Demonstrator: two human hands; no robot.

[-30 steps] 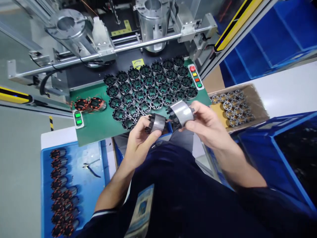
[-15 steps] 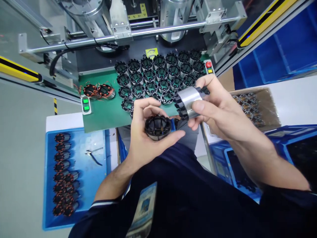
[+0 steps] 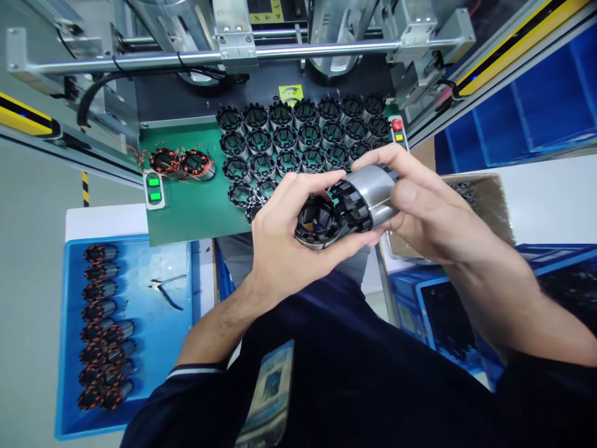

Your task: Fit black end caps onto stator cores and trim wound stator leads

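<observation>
My left hand [image 3: 289, 242] curls around a metal ring with a black toothed insert [image 3: 318, 223], its opening facing up. In my right hand [image 3: 429, 211] is a second silver cylinder [image 3: 375, 193], tilted on its side, gripped between thumb and fingers. Its black toothed end points left and lies close beside the first ring; whether they touch I cannot tell. Fingertips of my left hand reach the second cylinder's edge. Behind both hands, several similar cylinders [image 3: 284, 138] stand in rows on the green mat [image 3: 186, 218].
Two copper-wound cylinders [image 3: 196, 163] sit at the mat's left. A blue tray [image 3: 158, 348] holds wound cylinders and cutters [image 3: 165, 291]. A metal bar [image 3: 321, 50] spans the machine. At right are a cardboard box [image 3: 499, 205] of rings and blue bins [image 3: 420, 298].
Both hands have moved slightly right, and the two held cylinders are closer together. My left hand's fingers now extend to the second cylinder. The camera view has shifted a little.
</observation>
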